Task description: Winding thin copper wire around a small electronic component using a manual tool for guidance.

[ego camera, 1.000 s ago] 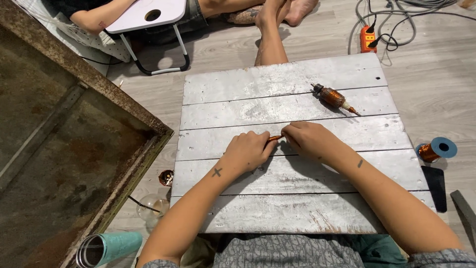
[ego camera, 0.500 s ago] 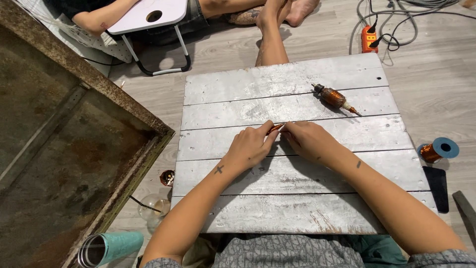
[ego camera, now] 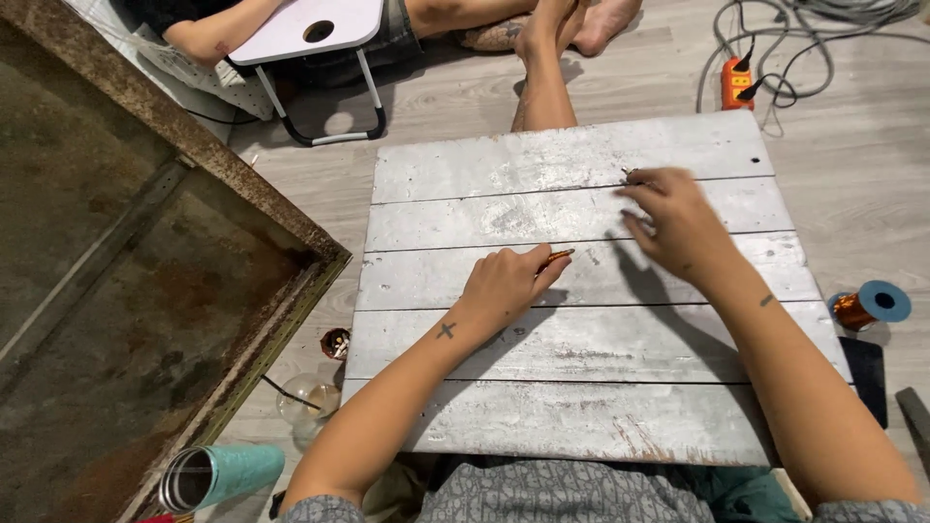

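A big rusty tray (ego camera: 126, 291) is seen on the left, tipped on its side, and it is cut off by the left edge. Only dirt and rust marks are seen inside it. A table (ego camera: 581, 339) made of pale wooden boards is set in the middle, on the grey floor (ego camera: 852, 174).

At the far side, the bare legs and feet of another person (ego camera: 542, 58) are seen, cut off by the top edge. A small white folding table (ego camera: 310, 29) with a round hole is placed far left.

The left hand (ego camera: 504, 286) is rested on the middle of the boards. It is curled, and a small copper rod (ego camera: 559, 256) is pinched in its fingertips, so only the rod's right tip is shown. The right hand (ego camera: 678, 223) is placed further away and to the right, spread over the boards with fingers loose. A small dark tool (ego camera: 630, 174) is mostly hidden under its fingertips, and it cannot be told if the tool is gripped or only touched.

A teal cup (ego camera: 218, 475) is laid near left on its side; what is in it cannot be made out. A clear glass jar (ego camera: 305, 399) is seen beside the table's left edge. A little round cup (ego camera: 335, 343) with small pale bits in it is set just past the jar.

A spool (ego camera: 867, 305) of copper wire is laid on the right. An orange power strip (ego camera: 736, 85) with grey cords is seen far right.
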